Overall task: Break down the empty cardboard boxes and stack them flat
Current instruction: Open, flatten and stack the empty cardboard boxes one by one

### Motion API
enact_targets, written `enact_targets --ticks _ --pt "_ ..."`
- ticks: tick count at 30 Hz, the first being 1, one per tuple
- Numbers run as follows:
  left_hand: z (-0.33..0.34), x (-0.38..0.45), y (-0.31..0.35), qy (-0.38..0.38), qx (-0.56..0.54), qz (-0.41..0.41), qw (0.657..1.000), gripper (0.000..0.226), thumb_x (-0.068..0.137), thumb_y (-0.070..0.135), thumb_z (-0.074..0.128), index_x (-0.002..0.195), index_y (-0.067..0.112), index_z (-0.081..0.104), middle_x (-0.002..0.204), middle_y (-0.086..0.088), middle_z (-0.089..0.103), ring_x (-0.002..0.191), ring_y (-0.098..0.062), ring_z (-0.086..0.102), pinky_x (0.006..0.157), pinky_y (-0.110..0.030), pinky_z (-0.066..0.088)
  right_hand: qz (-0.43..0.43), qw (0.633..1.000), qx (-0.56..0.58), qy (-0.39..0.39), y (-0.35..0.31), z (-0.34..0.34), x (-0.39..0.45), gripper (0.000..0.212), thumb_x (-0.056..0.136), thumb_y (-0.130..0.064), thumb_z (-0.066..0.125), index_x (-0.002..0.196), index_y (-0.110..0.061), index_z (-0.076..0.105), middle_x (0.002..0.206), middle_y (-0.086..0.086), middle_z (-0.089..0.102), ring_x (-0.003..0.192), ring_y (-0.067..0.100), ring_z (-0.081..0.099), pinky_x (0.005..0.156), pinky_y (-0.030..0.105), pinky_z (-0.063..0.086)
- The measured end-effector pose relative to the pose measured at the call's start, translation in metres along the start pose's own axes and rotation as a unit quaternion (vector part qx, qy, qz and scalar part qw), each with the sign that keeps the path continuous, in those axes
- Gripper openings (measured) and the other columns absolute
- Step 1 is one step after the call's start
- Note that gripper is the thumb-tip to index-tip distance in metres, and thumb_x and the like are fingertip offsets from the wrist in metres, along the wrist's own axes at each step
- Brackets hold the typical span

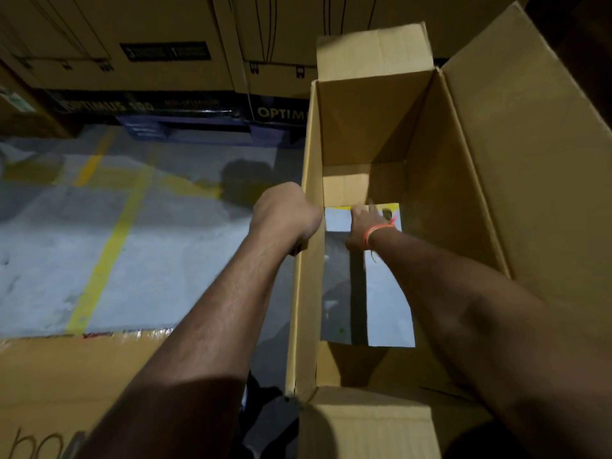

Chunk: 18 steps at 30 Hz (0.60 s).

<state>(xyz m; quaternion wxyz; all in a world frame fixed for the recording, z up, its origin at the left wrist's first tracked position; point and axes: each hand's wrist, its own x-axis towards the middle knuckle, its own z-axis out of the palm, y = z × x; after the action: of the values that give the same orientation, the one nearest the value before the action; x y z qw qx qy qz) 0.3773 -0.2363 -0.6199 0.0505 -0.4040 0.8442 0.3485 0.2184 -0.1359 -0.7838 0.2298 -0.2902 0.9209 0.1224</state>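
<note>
The open cardboard box (414, 193) stands at two o'clock. Left hand (288, 213) grips its left wall; right hand (361, 226) presses the bottom flap (344, 190), fingers' curl unclear. Push steadily outward, bracing that wall.

Tall brown cardboard box (440, 180) fills the right half of the frame, standing open at the top, its flaps splayed outward at upper centre, far right and bottom. Down inside, the bottom is partly open: grey floor shows through the gap between the bottom flaps. A second cardboard piece (66, 385) lies flat at lower left.
</note>
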Motion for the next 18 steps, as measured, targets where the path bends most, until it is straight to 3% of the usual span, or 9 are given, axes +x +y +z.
enact_targets --ticks 2,4,6,11,15,18 --pt "0.000 0.002 -0.003 0.001 -0.003 -0.008 1.000 0.008 0.092 0.015 0.061 0.093 0.007 0.063 0.084 -0.011 0.065 0.070 -0.028 0.070 0.062 -0.039 0.064 0.017 0.992 0.033 -0.118 0.002 -0.008 -0.001 0.061 0.086 -0.037 0.066 0.139 -0.011 0.050 0.138 0.012 0.058 0.132 0.037 0.049 0.119 0.061 0.021" --pt "0.000 0.003 -0.004 0.006 -0.013 -0.011 1.000 0.008 0.092 0.012 0.060 0.092 0.006 0.065 0.083 -0.012 0.067 0.069 -0.029 0.071 0.056 -0.034 0.060 0.008 0.992 0.082 -0.095 0.002 -0.003 -0.003 0.056 0.090 -0.032 0.062 0.138 -0.009 0.048 0.132 0.014 0.060 0.121 0.036 0.057 0.105 0.049 0.040" --pt "0.002 0.003 -0.005 0.011 -0.015 -0.009 1.000 0.009 0.091 0.011 0.059 0.088 0.005 0.065 0.082 -0.013 0.068 0.068 -0.029 0.071 0.050 -0.032 0.054 -0.011 0.993 0.103 -0.052 -0.004 0.000 -0.009 0.049 0.092 -0.030 0.058 0.135 -0.012 0.046 0.131 0.016 0.059 0.117 0.035 0.058 0.086 0.042 0.044" --pt "0.012 0.006 -0.007 0.023 -0.006 -0.013 1.000 0.013 0.093 0.015 0.060 0.084 0.007 0.063 0.079 -0.009 0.065 0.068 -0.026 0.069 0.051 -0.031 0.054 -0.065 0.997 0.026 0.013 -0.010 -0.009 -0.043 0.048 0.089 -0.031 0.060 0.133 -0.015 0.049 0.133 0.013 0.057 0.131 0.035 0.044 0.108 0.055 0.033" --pt "0.019 0.008 -0.009 0.037 0.009 -0.026 0.999 0.018 0.095 0.014 0.059 0.083 0.004 0.067 0.071 -0.008 0.062 0.059 -0.021 0.064 0.046 -0.028 0.046 -0.129 0.987 0.035 0.093 -0.015 -0.035 -0.106 0.044 0.088 -0.035 0.059 0.128 -0.018 0.052 0.130 0.006 0.057 0.129 0.030 0.044 0.106 0.049 0.034" --pt "0.027 0.012 -0.015 0.044 0.018 -0.034 0.998 0.022 0.096 0.018 0.058 0.084 0.003 0.069 0.072 -0.010 0.064 0.061 -0.024 0.065 0.052 -0.030 0.052 -0.134 0.978 0.035 0.159 -0.003 -0.048 -0.154 0.046 0.086 -0.036 0.060 0.129 -0.021 0.052 0.138 0.005 0.053 0.140 0.029 0.035 0.110 0.047 0.031"
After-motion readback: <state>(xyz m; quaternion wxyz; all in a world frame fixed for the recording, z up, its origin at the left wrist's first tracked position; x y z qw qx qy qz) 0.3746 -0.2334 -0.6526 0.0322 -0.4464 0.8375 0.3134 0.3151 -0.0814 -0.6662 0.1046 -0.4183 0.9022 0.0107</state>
